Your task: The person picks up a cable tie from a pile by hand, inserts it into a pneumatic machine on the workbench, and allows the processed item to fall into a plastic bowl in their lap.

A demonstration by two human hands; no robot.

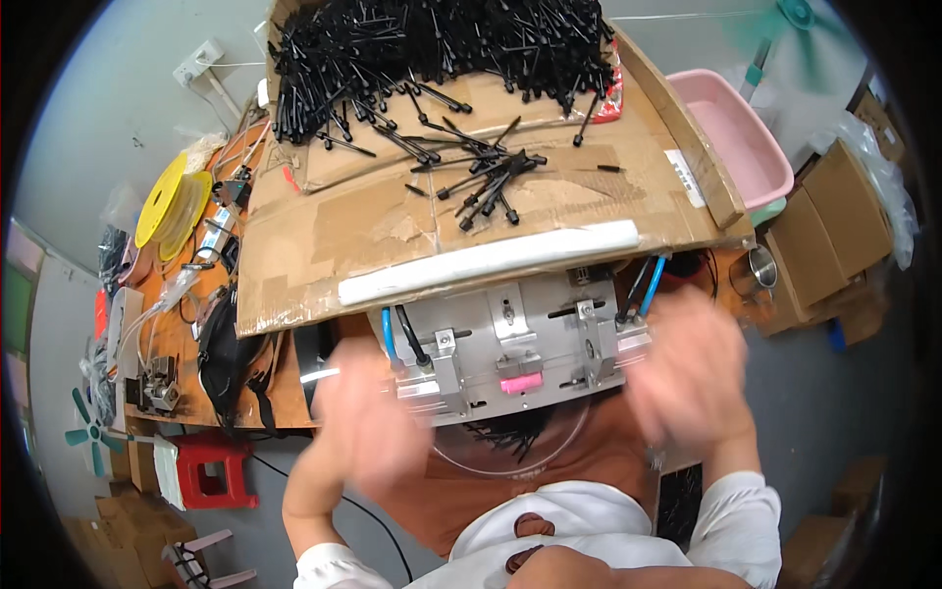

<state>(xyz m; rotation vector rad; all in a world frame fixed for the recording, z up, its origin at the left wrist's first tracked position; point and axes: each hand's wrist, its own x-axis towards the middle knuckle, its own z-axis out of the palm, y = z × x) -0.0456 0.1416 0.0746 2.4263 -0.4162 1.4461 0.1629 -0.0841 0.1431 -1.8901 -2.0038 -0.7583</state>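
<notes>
Head view: metal fixture (476,339), frame centre, looks heavy, stiff; best held by edges, clear of blue tubes (652,287). Left hand (371,417), right hand (689,368) blurred near its ends; grips: cannot tell.

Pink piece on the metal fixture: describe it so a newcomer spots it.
In the picture, below the cardboard, the metal fixture lies between the left hand and right hand. Near the middle of its lower edge is the pink piece, small and oblong. Its bright colour sets it apart from the grey brackets on either side.
</notes>
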